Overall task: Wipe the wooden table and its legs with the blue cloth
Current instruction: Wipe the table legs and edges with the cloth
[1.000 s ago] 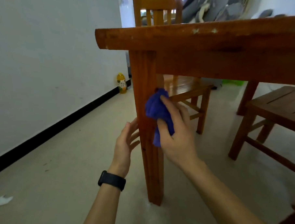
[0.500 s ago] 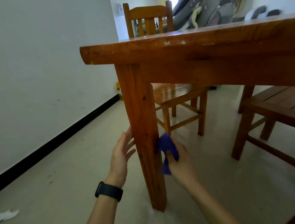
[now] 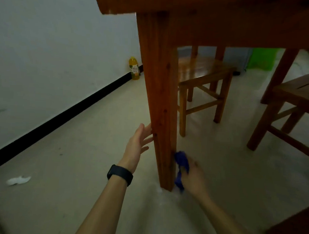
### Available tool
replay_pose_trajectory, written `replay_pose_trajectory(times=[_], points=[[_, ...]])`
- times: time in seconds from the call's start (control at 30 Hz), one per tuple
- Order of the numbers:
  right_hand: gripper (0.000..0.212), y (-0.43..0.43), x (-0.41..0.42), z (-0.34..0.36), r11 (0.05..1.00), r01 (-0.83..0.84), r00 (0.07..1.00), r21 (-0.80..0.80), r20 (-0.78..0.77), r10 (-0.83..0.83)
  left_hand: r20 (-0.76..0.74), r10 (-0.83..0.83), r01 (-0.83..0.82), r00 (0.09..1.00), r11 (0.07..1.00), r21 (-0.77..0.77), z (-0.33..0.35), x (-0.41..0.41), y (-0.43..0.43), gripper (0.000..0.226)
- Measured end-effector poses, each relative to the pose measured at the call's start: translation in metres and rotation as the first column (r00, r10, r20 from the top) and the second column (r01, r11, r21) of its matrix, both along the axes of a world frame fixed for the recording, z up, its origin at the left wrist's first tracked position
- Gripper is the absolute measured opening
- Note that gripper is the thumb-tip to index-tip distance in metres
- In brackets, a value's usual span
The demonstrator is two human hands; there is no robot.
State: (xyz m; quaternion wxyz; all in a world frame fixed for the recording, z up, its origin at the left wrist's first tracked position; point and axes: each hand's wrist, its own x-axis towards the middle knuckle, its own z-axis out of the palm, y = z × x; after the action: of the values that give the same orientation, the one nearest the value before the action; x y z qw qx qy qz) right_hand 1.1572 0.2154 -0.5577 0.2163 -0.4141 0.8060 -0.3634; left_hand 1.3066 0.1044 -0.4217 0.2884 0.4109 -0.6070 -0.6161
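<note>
The wooden table fills the top of the view, seen from low down. Its near corner leg runs down to the floor. My right hand grips the bunched blue cloth and presses it against the right face of the leg, close to its foot. My left hand, with a black band on the wrist, has straight fingers resting on the left face of the leg, somewhat higher up.
A wooden chair stands under the table behind the leg, another wooden seat at the right. A yellow bottle stands by the white wall. A crumpled white scrap lies on the floor at left. A green bin is far back.
My right hand has slid the cloth down the leg from mid-height to near the foot. The view has dropped lower and the left hand has stayed on the leg.
</note>
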Motion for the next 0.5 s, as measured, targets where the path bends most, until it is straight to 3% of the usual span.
replay_pose_trajectory(times=[0.07, 0.17, 0.23, 0.3, 0.37, 0.43, 0.5], points=[[0.027, -0.010, 0.009, 0.036, 0.973, 0.087, 0.995, -0.212, 0.058, -0.077, 0.033, -0.014, 0.012, 0.999, 0.998, 0.060, -0.015, 0.002, -0.001, 0.046], [0.045, -0.027, 0.032, 0.060, 0.899, 0.096, 0.995, -0.427, 0.010, -0.101, 0.066, -0.018, 0.011, 0.998, 0.994, 0.113, -0.035, 0.000, 0.002, 0.053], [0.043, -0.029, 0.045, 0.031, 0.920, 0.138, 0.990, -0.367, 0.090, -0.112, 0.063, 0.004, -0.012, 0.998, 0.992, 0.123, -0.043, -0.001, 0.002, 0.047], [0.040, -0.018, 0.048, -0.015, 0.993, 0.107, 0.970, -0.054, 0.224, -0.092, 0.070, 0.010, -0.018, 0.998, 0.992, 0.126, -0.048, -0.004, 0.000, 0.039], [0.046, -0.004, 0.042, -0.065, 0.960, -0.044, 0.966, 0.278, 0.258, -0.030, 0.078, 0.020, -0.031, 0.997, 0.990, 0.138, -0.056, -0.004, -0.002, 0.038], [0.044, -0.001, 0.034, -0.093, 0.970, 0.020, 0.933, 0.242, 0.345, -0.105, 0.072, 0.030, -0.039, 0.997, 0.991, 0.131, -0.061, -0.004, -0.006, 0.042], [0.037, -0.009, 0.028, -0.091, 0.968, 0.253, 0.885, 0.007, 0.402, -0.234, 0.064, 0.027, -0.036, 0.998, 0.989, 0.144, -0.064, -0.004, -0.009, 0.047]])
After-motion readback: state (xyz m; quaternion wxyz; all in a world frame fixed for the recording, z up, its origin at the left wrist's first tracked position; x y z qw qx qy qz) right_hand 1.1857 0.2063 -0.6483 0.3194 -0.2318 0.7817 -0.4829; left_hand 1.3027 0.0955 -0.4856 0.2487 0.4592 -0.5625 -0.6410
